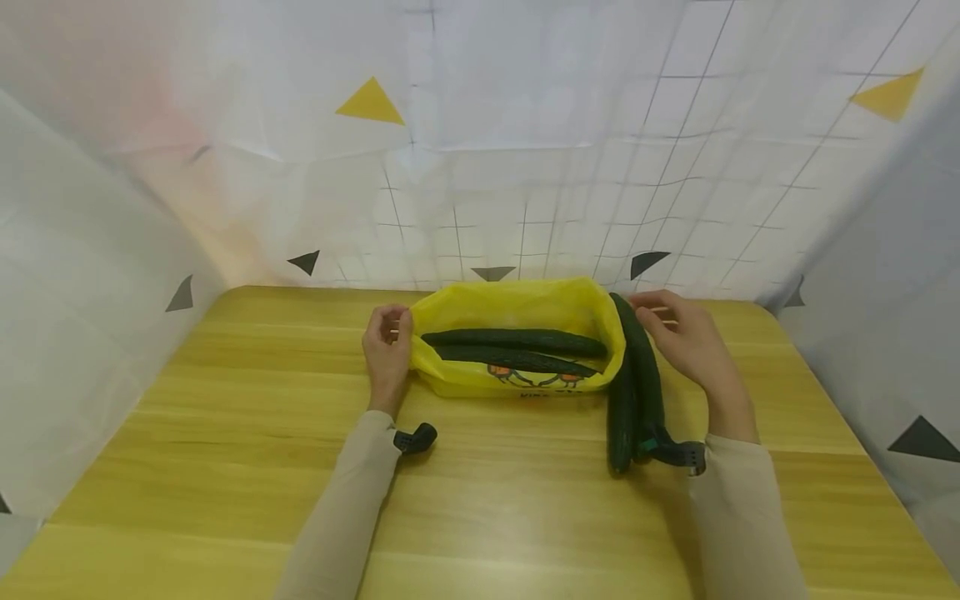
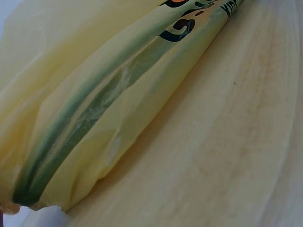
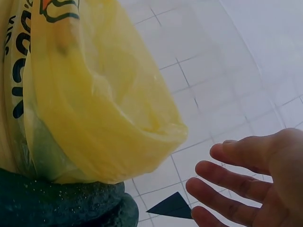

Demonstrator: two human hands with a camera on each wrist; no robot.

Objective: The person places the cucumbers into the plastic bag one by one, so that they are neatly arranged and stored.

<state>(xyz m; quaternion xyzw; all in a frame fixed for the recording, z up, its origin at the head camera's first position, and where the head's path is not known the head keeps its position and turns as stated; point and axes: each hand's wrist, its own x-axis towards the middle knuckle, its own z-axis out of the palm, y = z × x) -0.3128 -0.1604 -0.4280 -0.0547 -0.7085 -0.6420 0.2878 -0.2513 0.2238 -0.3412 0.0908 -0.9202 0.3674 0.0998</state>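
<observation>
A yellow plastic bag [image 1: 480,304] lies with its mouth spread wide, printed on its near side. Inside it, two dark green cucumbers [image 1: 525,340] lie side by side; in the left wrist view they show through the thin plastic [image 2: 102,101]. My left hand [image 1: 386,354] pinches the bag's left end between thumb and curled fingers. Against the bag's right end lie two more cucumbers [image 1: 619,417], pointing toward me. Just right of their far ends is my right hand [image 1: 690,346]. Its fingers are spread and hold nothing in the right wrist view, apart from the bag's edge [image 3: 177,135].
The wooden table [image 1: 225,433] extends to both sides and in front of the bag. A white sheet with grid lines and triangles [image 1: 495,200] hangs close behind the table's far edge, with more sheeting [image 1: 892,292] at the sides. Each wrist wears a black camera strap [image 1: 678,454].
</observation>
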